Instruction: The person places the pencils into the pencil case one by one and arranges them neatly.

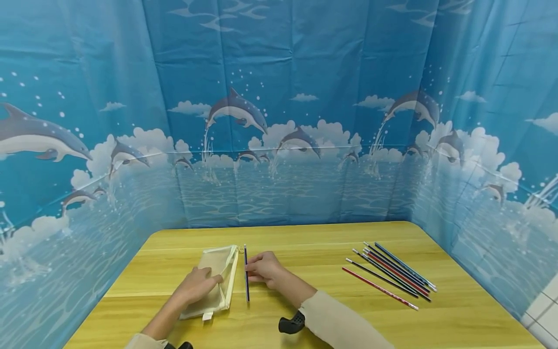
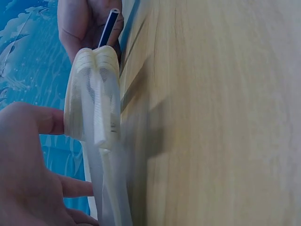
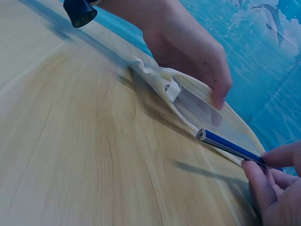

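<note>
A cream zip pouch (image 1: 205, 295) with see-through mesh sides lies on the table, its long zip side to the right. My left hand (image 1: 198, 287) grips its upper layer near the zip, and the mouth gapes apart in the right wrist view. Just right of that mouth, my right hand (image 1: 266, 269) pinches a dark blue pencil (image 1: 247, 286) around its middle between thumb and fingers. The pencil (image 3: 230, 149) runs along the pouch's opening (image 3: 188, 101), outside it. Its flat end points toward the left hand (image 3: 193, 52).
Several pencils (image 1: 392, 271), dark, blue and red, lie in a loose slanted bundle on the right of the wooden table (image 1: 305, 242). A red pencil (image 1: 379, 288) lies nearest the front. A blue dolphin-print curtain (image 1: 279, 184) hangs behind and on both sides.
</note>
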Tool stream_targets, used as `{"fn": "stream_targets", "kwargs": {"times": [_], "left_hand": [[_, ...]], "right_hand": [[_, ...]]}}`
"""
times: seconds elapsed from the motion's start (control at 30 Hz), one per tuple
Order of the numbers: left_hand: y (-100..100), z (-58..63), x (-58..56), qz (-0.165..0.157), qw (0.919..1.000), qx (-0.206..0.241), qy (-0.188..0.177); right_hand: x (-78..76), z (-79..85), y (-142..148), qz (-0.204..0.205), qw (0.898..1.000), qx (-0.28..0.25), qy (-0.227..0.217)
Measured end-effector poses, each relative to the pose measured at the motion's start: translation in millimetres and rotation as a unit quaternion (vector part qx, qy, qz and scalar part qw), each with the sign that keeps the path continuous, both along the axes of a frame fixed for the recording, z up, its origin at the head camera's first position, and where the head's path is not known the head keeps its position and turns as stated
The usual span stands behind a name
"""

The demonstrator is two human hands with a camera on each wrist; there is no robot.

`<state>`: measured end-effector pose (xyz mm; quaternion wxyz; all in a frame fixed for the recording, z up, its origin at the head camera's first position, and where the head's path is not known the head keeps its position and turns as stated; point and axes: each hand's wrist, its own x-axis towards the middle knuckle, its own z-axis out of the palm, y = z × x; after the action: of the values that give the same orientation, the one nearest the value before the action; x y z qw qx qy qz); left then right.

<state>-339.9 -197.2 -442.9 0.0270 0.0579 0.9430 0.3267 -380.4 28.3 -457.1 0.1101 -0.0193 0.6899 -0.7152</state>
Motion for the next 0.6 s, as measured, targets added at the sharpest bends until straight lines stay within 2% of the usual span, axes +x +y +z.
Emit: {"fn": "stream_targets", "kwargs": {"times": [0.33, 0.6], "left_hand": [[-1, -0.9, 0.0, -0.001, 0.9999, -0.014, 0.004], [0, -0.6, -0.7, -0.005, 0.9997, -0.024, 0.006]], "right_hand": [[3.0, 6.8, -25, -0.010, 0.999, 0.046, -0.004], [2.9, 8.8, -40, -0.017, 0.997, 0.070, 0.015]]}}
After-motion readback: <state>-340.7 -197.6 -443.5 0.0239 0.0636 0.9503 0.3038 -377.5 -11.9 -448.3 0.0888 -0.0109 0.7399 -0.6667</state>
